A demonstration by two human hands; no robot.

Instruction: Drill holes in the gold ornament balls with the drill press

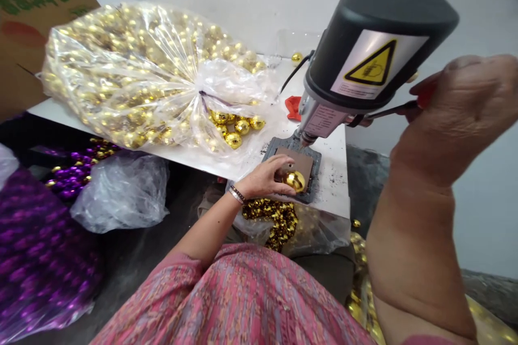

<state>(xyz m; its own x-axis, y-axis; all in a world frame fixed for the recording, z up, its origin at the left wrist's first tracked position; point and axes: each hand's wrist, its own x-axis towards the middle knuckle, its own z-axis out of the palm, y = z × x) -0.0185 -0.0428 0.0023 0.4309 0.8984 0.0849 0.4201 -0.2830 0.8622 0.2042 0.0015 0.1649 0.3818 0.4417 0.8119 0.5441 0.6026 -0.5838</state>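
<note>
My left hand (270, 177) has its thumb and fingers around a shiny gold ball (294, 181), low over the brown block (301, 164) on the machine's grey base (316, 164). Above and behind the ball stands the black-topped drill press (380, 48), its tip pointing down toward the block. My right hand (461, 113), raised at the right, is closed around the red-ended lever (424, 96) of the machine. Dark crumbs lie around the base.
A large clear bag of gold balls (129, 75) covers the left of the white table (335, 194), its mouth open beside loose balls (233, 140). A red item (293, 108) lies behind the base. Purple bags (40, 259) stand lower left; a cardboard box (36, 27) is upper left.
</note>
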